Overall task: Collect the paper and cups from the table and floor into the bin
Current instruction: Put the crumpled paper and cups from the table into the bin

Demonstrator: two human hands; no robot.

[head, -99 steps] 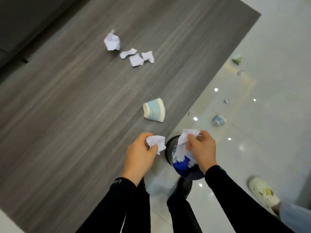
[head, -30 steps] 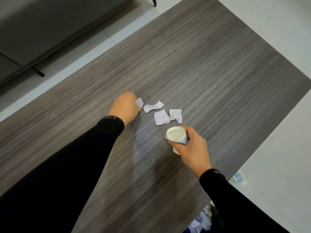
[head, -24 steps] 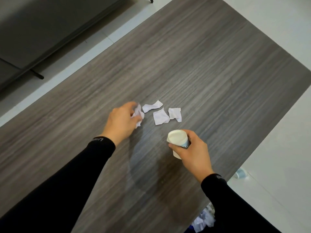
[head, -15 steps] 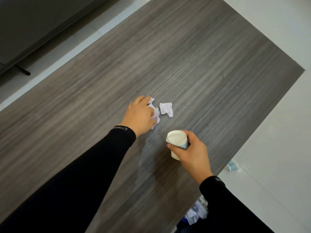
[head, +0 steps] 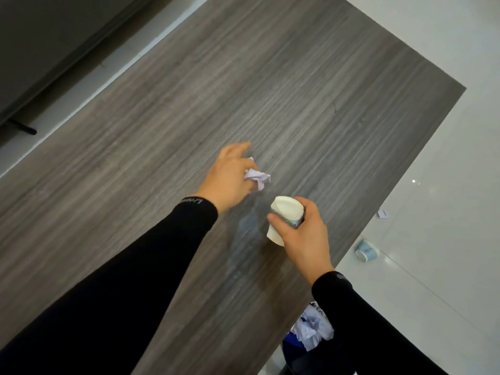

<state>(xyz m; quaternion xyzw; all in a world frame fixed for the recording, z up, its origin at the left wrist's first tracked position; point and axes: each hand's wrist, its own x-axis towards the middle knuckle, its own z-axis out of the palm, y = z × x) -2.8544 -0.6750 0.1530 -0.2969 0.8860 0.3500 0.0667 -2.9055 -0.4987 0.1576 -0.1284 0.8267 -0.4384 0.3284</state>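
My left hand point(head: 230, 177) is over the middle of the dark wooden table point(head: 311, 90), shut on a bunch of crumpled white paper point(head: 258, 178) that sticks out on its right side. My right hand point(head: 300, 234) grips a paper cup point(head: 285, 212), white with a blue band, tilted with its bottom towards me. The bin point(head: 292, 345) stands on the floor beside the table's near right edge, partly hidden by my right sleeve, with crumpled paper point(head: 311, 331) in it. Another blue-and-white cup point(head: 366, 250) lies on the floor. A small paper scrap point(head: 382, 213) lies farther back.
Glossy light tile floor point(head: 446, 185) spreads to the right of the table. A dark sofa or cabinet point(head: 40, 44) on thin black legs runs along the far left, beyond a strip of floor.
My left hand has swept the loose paper pieces on the table together and closed on them. My right hand has kept hold of the cup. The view has shifted.
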